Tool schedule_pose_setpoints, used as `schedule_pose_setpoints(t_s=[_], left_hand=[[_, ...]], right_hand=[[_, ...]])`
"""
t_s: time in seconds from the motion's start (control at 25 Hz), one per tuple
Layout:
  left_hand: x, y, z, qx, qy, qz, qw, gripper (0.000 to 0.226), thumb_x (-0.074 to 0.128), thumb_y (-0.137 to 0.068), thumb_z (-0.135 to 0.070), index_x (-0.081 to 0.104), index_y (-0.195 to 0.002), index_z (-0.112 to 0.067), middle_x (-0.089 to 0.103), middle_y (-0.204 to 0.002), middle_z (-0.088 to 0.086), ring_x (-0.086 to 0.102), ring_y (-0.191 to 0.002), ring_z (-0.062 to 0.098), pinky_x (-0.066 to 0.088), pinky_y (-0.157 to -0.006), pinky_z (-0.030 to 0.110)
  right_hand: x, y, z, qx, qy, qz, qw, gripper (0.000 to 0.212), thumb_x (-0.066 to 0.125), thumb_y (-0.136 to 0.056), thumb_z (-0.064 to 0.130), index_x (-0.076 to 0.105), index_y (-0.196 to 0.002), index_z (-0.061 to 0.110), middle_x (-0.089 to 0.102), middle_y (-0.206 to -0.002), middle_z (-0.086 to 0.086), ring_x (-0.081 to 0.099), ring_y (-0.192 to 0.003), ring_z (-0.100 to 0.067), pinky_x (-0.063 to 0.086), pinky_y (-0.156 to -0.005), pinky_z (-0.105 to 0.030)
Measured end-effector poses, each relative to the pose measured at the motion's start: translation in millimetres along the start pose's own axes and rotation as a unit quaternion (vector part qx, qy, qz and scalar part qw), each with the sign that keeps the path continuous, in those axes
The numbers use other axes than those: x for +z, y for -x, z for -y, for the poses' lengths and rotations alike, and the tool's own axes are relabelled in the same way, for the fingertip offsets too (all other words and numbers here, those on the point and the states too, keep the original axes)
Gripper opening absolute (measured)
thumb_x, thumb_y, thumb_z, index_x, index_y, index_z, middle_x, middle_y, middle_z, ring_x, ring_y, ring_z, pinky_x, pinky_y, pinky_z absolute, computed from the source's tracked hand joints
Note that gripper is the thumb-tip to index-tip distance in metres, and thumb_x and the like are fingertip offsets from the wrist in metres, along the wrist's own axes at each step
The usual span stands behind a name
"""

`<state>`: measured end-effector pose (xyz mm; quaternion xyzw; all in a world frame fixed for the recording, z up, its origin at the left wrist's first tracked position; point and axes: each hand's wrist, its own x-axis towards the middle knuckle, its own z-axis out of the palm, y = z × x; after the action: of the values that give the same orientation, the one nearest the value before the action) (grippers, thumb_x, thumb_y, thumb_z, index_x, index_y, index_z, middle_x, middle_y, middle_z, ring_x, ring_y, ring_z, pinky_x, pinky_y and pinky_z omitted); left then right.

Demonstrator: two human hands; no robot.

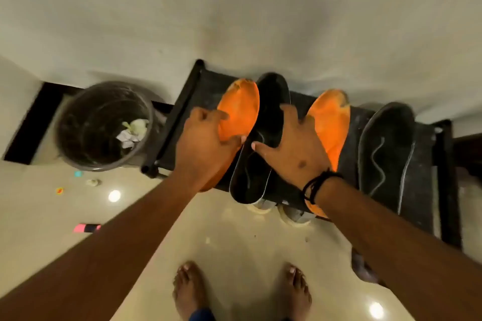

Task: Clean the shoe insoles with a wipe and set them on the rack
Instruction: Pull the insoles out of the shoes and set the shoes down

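1. Bare feet (242,292) stand on the glossy floor (234,242) just in front of the rack (427,154), nearest the camera.
2. Four insoles lie side by side on the rack's top shelf: a left orange insole (241,109), a middle black insole (263,138), a right orange insole (330,122) and a far black insole (386,148).
3. Over the near part of the left orange insole, the left hand (206,143) lies with fingers bent around its edge, gripping or at least pressing it; motion blur keeps me from saying which.
4. With fingers spread straight, the right hand (294,154) lies flat across the middle black insole and the edge of the right orange one, pressing rather than gripping.
5. No wipe shows in either hand. Crumpled pale wipes lie in the bin (104,125) just left of the rack, so the task looks close to finished.
6. Risk: the heels of the middle black insole and both orange insoles overhang the rack's front edge. A nudge from a withdrawing hand could tip one onto the floor.
7. Room: a wall (234,21) closes off the far side and the bin crowds the left end, so the hands have free space only towards the feet.
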<state>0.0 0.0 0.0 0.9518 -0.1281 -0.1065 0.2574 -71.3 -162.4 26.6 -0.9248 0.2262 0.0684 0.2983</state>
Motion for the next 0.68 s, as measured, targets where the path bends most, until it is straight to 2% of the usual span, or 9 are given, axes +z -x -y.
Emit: schedule_pose_setpoints(t_s=[0.08, 0.16, 0.24, 0.32, 0.44, 0.52, 0.6, 0.68], left_hand=[[19, -18, 15, 0.022, -0.055, 0.005, 0.998, 0.077, 0.075, -0.072, -0.066, 0.049, -0.135, -0.032, 0.044, -0.137, 0.008, 0.053, -0.119, 0.031, 0.050, -0.087, 0.044], [22, -34, 25, 0.035, -0.066, 0.000, 0.997, 0.092, 0.075, -0.061, -0.074, 0.045, -0.138, -0.033, 0.043, -0.137, 0.009, 0.057, -0.116, 0.034, 0.051, -0.088, 0.047], [20, -40, 22, 0.062, -0.096, -0.001, 0.994, 0.101, 0.075, -0.056, -0.077, 0.039, -0.142, -0.035, 0.042, -0.139, 0.010, 0.058, -0.115, 0.037, 0.050, -0.091, 0.050], [18, -46, 23, 0.094, -0.146, -0.002, 0.985, 0.108, 0.075, -0.056, -0.080, 0.034, -0.145, -0.036, 0.044, -0.142, 0.010, 0.056, -0.119, 0.037, 0.047, -0.094, 0.051], [11, -53, 19, 0.126, -0.148, -0.009, 0.981, 0.112, 0.080, -0.058, -0.074, 0.033, -0.148, -0.029, 0.050, -0.144, 0.006, 0.055, -0.123, 0.032, 0.046, -0.091, 0.043], [12, -46, 19, 0.116, -0.078, 0.005, 0.990, 0.105, 0.087, -0.064, -0.057, 0.034, -0.148, -0.020, 0.048, -0.145, 0.006, 0.053, -0.125, 0.030, 0.047, -0.091, 0.039], [11, -33, 17, 0.099, 0.015, -0.003, 0.995, 0.092, 0.089, -0.072, -0.038, 0.039, -0.145, -0.016, 0.051, -0.140, 0.008, 0.054, -0.124, 0.030, 0.048, -0.092, 0.040], [7, -16, 22, 0.102, 0.087, -0.034, 0.990, 0.067, 0.086, -0.076, -0.020, 0.056, -0.135, -0.010, 0.061, -0.120, 0.008, 0.061, -0.115, 0.030, 0.047, -0.083, 0.034]], right_hand=[[20, -26, -10, -0.038, 0.078, 0.013, 0.996, 0.085, 0.070, -0.073, 0.061, 0.029, -0.138, 0.027, 0.047, -0.122, -0.015, 0.057, -0.100, -0.032, 0.044, -0.075, -0.029], [21, -49, -12, -0.061, 0.153, 0.044, 0.985, 0.086, 0.072, -0.068, 0.066, 0.035, -0.134, 0.024, 0.052, -0.120, -0.015, 0.058, -0.100, -0.031, 0.044, -0.073, -0.029], [10, -57, -6, -0.089, 0.219, 0.067, 0.969, 0.083, 0.072, -0.063, 0.071, 0.041, -0.125, 0.025, 0.059, -0.108, -0.006, 0.066, -0.081, -0.024, 0.049, -0.065, -0.030], [3, -55, 2, -0.072, 0.242, 0.092, 0.963, 0.077, 0.074, -0.062, 0.069, 0.042, -0.120, 0.031, 0.056, -0.097, 0.001, 0.070, -0.059, -0.020, 0.052, -0.053, -0.028], [0, -47, 11, -0.048, 0.165, 0.116, 0.978, 0.068, 0.085, -0.064, 0.049, 0.048, -0.118, 0.031, 0.055, -0.097, 0.000, 0.071, -0.066, -0.027, 0.058, -0.050, -0.031], [1, -39, 3, -0.045, 0.100, 0.099, 0.989, 0.057, 0.088, -0.069, 0.027, 0.055, -0.114, 0.022, 0.056, -0.096, -0.002, 0.070, -0.068, -0.030, 0.059, -0.050, -0.032], [-2, -29, -5, -0.041, 0.016, 0.064, 0.997, 0.049, 0.083, -0.072, 0.006, 0.061, -0.116, 0.009, 0.062, -0.100, -0.011, 0.071, -0.071, -0.034, 0.062, -0.062, -0.039], [-5, -14, -15, -0.024, -0.120, 0.036, 0.992, 0.046, 0.075, -0.073, -0.011, 0.063, -0.117, 0.000, 0.066, -0.101, -0.022, 0.072, -0.079, -0.039, 0.061, -0.073, -0.047]])
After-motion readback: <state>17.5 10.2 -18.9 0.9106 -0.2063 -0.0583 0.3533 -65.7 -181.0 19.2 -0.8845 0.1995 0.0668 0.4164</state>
